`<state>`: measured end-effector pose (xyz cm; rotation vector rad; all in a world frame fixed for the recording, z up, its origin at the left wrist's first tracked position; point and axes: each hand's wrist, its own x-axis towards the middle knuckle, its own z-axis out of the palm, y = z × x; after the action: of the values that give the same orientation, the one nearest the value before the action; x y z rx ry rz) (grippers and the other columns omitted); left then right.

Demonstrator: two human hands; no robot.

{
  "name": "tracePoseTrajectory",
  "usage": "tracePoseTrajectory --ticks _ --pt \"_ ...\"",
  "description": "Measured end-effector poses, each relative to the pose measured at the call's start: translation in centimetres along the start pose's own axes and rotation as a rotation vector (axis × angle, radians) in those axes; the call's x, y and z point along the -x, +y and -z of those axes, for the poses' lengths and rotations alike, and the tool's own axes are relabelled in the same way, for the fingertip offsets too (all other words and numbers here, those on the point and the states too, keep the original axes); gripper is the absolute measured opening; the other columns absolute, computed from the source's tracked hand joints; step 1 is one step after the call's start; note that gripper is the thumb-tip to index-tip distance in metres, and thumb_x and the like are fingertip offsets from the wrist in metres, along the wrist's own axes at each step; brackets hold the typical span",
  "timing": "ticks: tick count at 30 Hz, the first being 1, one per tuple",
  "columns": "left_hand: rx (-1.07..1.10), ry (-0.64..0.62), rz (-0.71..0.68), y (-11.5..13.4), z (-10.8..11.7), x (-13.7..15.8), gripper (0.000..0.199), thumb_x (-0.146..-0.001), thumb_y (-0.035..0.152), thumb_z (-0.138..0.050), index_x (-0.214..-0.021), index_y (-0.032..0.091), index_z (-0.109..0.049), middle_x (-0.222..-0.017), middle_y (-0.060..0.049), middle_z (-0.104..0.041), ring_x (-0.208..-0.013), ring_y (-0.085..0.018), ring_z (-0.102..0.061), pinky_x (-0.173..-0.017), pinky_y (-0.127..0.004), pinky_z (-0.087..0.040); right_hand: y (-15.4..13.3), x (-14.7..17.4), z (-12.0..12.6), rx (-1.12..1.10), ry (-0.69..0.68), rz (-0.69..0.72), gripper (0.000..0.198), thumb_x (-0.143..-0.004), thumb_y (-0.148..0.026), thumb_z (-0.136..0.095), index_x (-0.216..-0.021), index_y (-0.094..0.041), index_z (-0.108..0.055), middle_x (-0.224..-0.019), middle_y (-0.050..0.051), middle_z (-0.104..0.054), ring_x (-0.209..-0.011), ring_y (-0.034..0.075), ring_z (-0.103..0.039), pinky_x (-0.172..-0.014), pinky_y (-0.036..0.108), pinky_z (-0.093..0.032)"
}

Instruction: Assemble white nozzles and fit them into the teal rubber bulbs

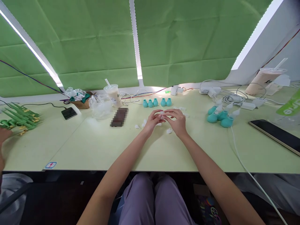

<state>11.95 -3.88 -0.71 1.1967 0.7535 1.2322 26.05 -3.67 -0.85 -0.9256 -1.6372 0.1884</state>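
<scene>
Bare forearms are stretched over the worktop, where, in front of the turquoise vases, a small white piece is pinched by the left hand's and right hand's fingers, apparently for steadiness.

I hold the left hand and right hand close together, fingers pinched, left forearm and right forearm slanting inward.

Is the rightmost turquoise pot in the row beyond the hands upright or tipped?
Upright: the pot stands base down on the table, its narrower neck pointing up.
</scene>
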Motion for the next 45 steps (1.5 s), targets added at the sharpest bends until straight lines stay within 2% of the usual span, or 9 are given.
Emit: tracePoseTrajectory --ticks 2,7,11,18,27,31,36,39,45 --pt "-0.001 -0.007 0.001 0.1 0.0 0.0 0.045 -0.069 0.043 -0.07 -0.105 0.022 -0.054 -0.084 -0.001 -0.066 -0.073 -0.012 -0.063 -0.08 -0.031 -0.045 0.1 -0.1 0.2 0.017 -0.018 0.008 0.01 -0.079 -0.033 -0.062 -0.081 -0.031 -0.072 -0.093 0.001 -0.069 -0.09 0.02 -0.057 -0.069 0.034 -0.05" --pt "0.039 0.024 0.01 0.1 -0.1 0.1 0.046 -0.067 0.042 -0.072 -0.104 0.022 -0.055 -0.083 0.0 -0.066 -0.071 -0.013 -0.064 -0.081 -0.031 -0.044 0.2 -0.2 0.6 0.087 -0.053 0.067 0.012 -0.081 -0.029 -0.061 -0.083 -0.031 -0.072 -0.091 -0.001 -0.071 -0.088 0.019 -0.059 -0.085 0.038 -0.047" --pt "0.078 0.02 0.024 0.3 -0.3 0.2 0.046 -0.067 0.04 -0.072 -0.106 0.02 -0.058 -0.084 -0.001 -0.068 -0.079 -0.015 -0.065 -0.087 -0.034 -0.044 0.3 -0.2 0.6 0.094 -0.035 0.091 0.013 -0.082 -0.027 -0.06 -0.085 -0.032 -0.072 -0.091 -0.002 -0.071 -0.088 0.019 -0.059 -0.084 0.037 -0.047" --pt "0.082 0.008 0.012 0.6 -0.5 0.2 0.045 -0.069 0.036 -0.072 -0.109 0.019 -0.059 -0.088 -0.004 -0.069 -0.087 -0.016 -0.064 -0.094 -0.038 -0.042 0.2 -0.2 0.7 0.079 -0.049 0.032 0.017 -0.081 -0.029 -0.06 -0.092 -0.035 -0.072 -0.096 -0.001 -0.07 -0.092 0.02 -0.057 -0.087 0.04 -0.045" --pt "0.065 0.015 -0.01 0.2 -0.2 0.1 0.046 -0.068 0.035 -0.073 -0.109 0.019 -0.059 -0.087 -0.004 -0.07 -0.087 -0.017 -0.065 -0.094 -0.039 -0.043 -0.1 -0.5 0.8 -0.01 -0.09 0.033 0.016 -0.079 -0.028 -0.063 -0.092 -0.033 -0.071 -0.096 -0.001 -0.07 -0.094 0.02 -0.059 -0.091 0.04 -0.043" --pt "0.072 0.012 -0.017 0.5 -0.4 0.2 0.044 -0.069 0.033 -0.072 -0.109 0.019 -0.059 -0.093 -0.006 -0.07 -0.095 -0.02 -0.064 -0.095 -0.04 -0.042 -0.3 -0.6 0.9 -0.107 -0.08 -0.1 0.018 -0.077 -0.031 -0.064 -0.093 -0.029 -0.07 -0.1 0.001 -0.068 -0.099 0.02 -0.059 -0.091 0.04 -0.043" --pt "0.063 0.014 -0.029 0.3 -0.3 0.1 0.044 -0.07 0.032 -0.071 -0.11 0.019 -0.06 -0.094 -0.006 -0.07 -0.093 -0.02 -0.065 -0.098 -0.043 -0.04 -0.1 -0.6 0.5 -0.481 -0.15 -0.374 0.026 -0.074 -0.032 -0.065 -0.099 -0.025 -0.068 -0.108 0.004 -0.066 -0.097 0.019 -0.061 -0.082 0.036 -0.05" --pt "0.05 0.008 -0.048 0.2 -0.3 0.2 0.045 -0.07 0.031 -0.071 -0.111 0.018 -0.061 -0.093 -0.006 -0.071 -0.093 -0.02 -0.065 -0.098 -0.043 -0.041 -0.1 -0.5 0.2 -0.591 -0.139 -0.413 0.021 -0.071 -0.03 -0.068 -0.091 -0.023 -0.071 -0.106 0.005 -0.066 -0.099 0.02 -0.061 -0.082 0.034 -0.051" --pt "-0.004 0.03 -0.064 -0.2 -0.7 0.3 0.049 -0.069 0.034 -0.071 -0.112 0.014 -0.062 -0.09 -0.007 -0.072 -0.083 -0.021 -0.068 -0.093 -0.043 -0.047 0.3 -0.3 -0.3 -0.588 -0.064 -0.431 0.016 -0.068 -0.03 -0.071 -0.081 -0.022 -0.071 -0.098 0.005 -0.066 -0.088 0.019 -0.063 -0.076 0.031 -0.053"
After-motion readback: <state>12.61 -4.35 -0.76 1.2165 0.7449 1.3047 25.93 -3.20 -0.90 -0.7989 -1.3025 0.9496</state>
